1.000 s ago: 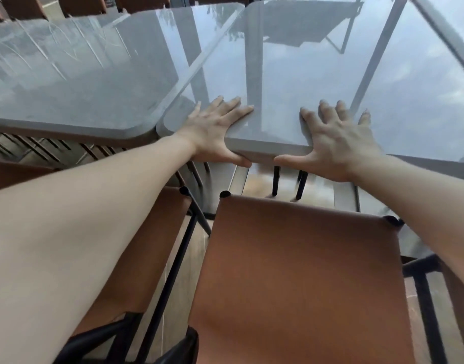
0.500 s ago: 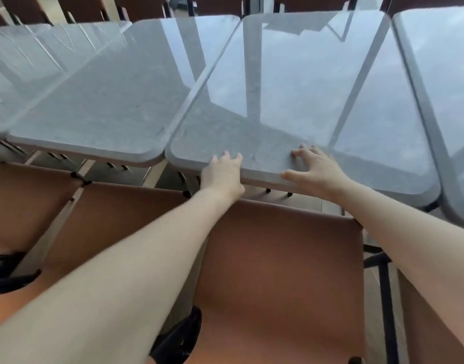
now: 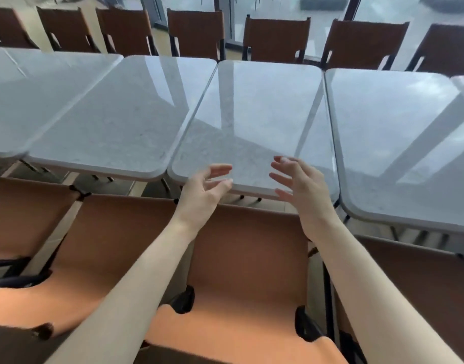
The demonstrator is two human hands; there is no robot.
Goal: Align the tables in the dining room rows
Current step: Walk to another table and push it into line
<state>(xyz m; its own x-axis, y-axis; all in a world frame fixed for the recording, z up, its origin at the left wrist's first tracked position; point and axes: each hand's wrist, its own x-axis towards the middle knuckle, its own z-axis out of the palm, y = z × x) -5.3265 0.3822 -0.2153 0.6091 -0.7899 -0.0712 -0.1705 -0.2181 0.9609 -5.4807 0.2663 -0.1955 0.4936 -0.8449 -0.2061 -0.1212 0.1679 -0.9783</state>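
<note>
Both hands hover with fingers loosely spread, left hand and right hand, palms facing each other, holding nothing, over the middle table's near edge.

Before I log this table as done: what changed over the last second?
Both hands let go: the left hand and right hand came off the near edge of the middle table and now hover open just above it. The view pulled back. The table stays in its row, close between its neighbours; the brown chair stays below.
</note>
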